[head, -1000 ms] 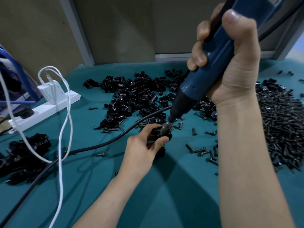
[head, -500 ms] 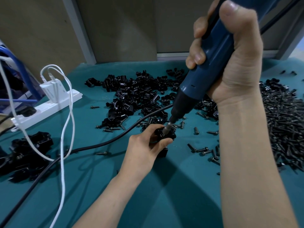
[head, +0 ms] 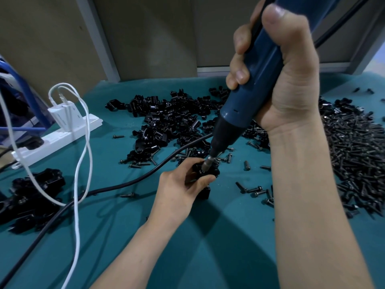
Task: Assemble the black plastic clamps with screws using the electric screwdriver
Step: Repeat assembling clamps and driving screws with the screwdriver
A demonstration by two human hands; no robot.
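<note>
Clamp (head: 210, 173), head view: we pinch it in our left hand (head: 177, 190), low over the teal surface (head: 208, 257), centre front. Our right hand (head: 291, 84) wraps the electric screwdriver (head: 248, 97), bit (head: 206, 164) down on the clamp's top. Risk: the driver leans, so the bit may slip off or cross-thread; our fingertips (head: 210, 180) lie just beside it.

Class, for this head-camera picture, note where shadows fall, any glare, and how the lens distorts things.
Head view: the right hand and electric screwdriver loom oversized near the wide-angle lens, and the wall posts lean; broad soft shadows spread over the teal table cover below the left hand; a faint sheen lies on the right thumbnail; the held clamp is dark, showing little detail.
</note>
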